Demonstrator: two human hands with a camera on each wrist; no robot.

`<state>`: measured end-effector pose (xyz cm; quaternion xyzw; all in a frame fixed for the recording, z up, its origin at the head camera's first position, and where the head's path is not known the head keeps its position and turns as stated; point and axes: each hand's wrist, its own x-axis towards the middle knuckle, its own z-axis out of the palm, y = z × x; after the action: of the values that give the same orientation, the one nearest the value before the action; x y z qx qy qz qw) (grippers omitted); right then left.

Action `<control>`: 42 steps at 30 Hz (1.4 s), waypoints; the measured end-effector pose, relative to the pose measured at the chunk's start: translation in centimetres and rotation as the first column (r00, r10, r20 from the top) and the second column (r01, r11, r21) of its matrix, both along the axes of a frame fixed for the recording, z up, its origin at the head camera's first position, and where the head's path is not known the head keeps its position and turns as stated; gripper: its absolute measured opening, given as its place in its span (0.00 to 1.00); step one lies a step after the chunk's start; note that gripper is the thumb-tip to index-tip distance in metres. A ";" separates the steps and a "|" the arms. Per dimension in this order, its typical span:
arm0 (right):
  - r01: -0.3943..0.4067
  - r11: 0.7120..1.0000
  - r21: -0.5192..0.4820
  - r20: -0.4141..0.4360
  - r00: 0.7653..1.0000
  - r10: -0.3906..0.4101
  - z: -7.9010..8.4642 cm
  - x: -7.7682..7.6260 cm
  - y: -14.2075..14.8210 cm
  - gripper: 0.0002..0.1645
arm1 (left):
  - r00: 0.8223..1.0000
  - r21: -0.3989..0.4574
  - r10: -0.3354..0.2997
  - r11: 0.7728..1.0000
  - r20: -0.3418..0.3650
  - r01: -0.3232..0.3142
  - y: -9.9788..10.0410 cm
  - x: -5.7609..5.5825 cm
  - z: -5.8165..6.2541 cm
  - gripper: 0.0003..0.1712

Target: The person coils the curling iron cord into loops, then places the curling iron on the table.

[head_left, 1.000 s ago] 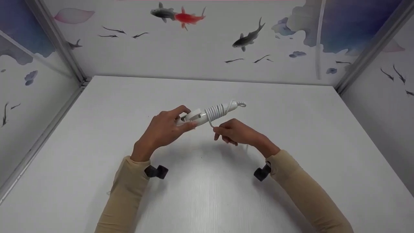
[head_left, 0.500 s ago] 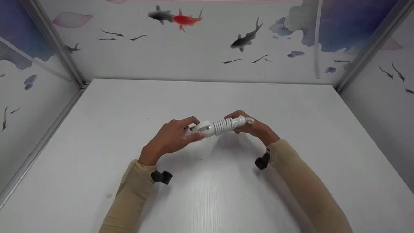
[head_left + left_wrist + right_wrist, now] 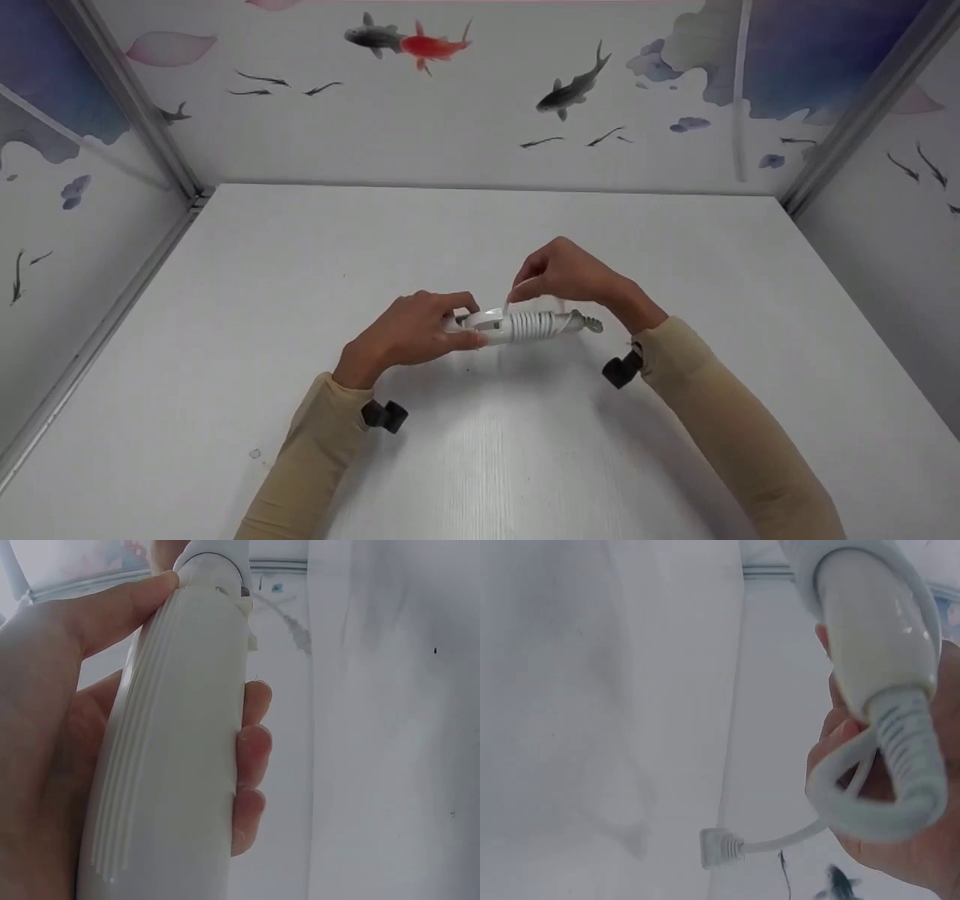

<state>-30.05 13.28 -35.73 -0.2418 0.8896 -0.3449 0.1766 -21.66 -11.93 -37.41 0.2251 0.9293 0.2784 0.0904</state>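
Note:
A long white corded hand-held appliance (image 3: 493,334) lies roughly level in front of the person, raised over the table. My left hand (image 3: 411,330) grips its left end, thumb along the near side; in the left wrist view a ridged white body (image 3: 176,742) fills the grasp, fingertips showing round the far side. A white cord (image 3: 531,325) is wound in several turns about the narrower right part. Above those turns, my right hand (image 3: 574,271) pinches the cord's free length. In the right wrist view the cord's strain relief (image 3: 907,739) bends into a loop, and a plug (image 3: 720,847) dangles.
Beneath is a white tabletop (image 3: 480,465). White panels printed with fish (image 3: 570,91) stand behind and at both sides, joined by metal corner posts. Each wrist wears a small black camera (image 3: 386,416). A small clear speck (image 3: 255,454) lies at left.
My right hand has passed from the near side of the appliance, behind it, to above its far side, carrying the cord round. The appliance has moved nearer, slightly right, and turned more level.

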 end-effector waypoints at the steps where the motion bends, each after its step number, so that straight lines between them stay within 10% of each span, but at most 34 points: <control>1: 0.004 1.000 0.006 -0.013 1.000 -0.004 0.2 0.3 -0.3 0.08 | 1.000 -0.002 -0.009 1.000 0.001 0.009 0.0 0.0 -0.1 0.21; 19: 0.104 0.992 -0.067 -0.220 0.969 -0.116 1.6 5.7 -2.3 0.13 | 0.992 -0.069 0.115 0.991 -0.046 -0.118 -0.6 -0.4 0.4 0.24; 36: 0.183 0.974 -0.133 -0.099 0.976 -0.196 1.0 8.2 -2.6 0.14 | 0.977 -0.072 0.182 0.979 -0.110 -0.190 -0.7 -0.5 0.4 0.26; 42: 0.091 0.984 -0.153 -0.066 0.993 -0.102 0.0 7.9 -2.6 0.14 | 0.968 -0.029 0.212 0.976 -0.138 -0.217 -1.0 -0.4 0.7 0.25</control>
<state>-22.11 10.71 -35.73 -0.2233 0.8778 -0.4098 0.1080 -22.07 -12.92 -36.73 0.1394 0.9580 0.2505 0.0021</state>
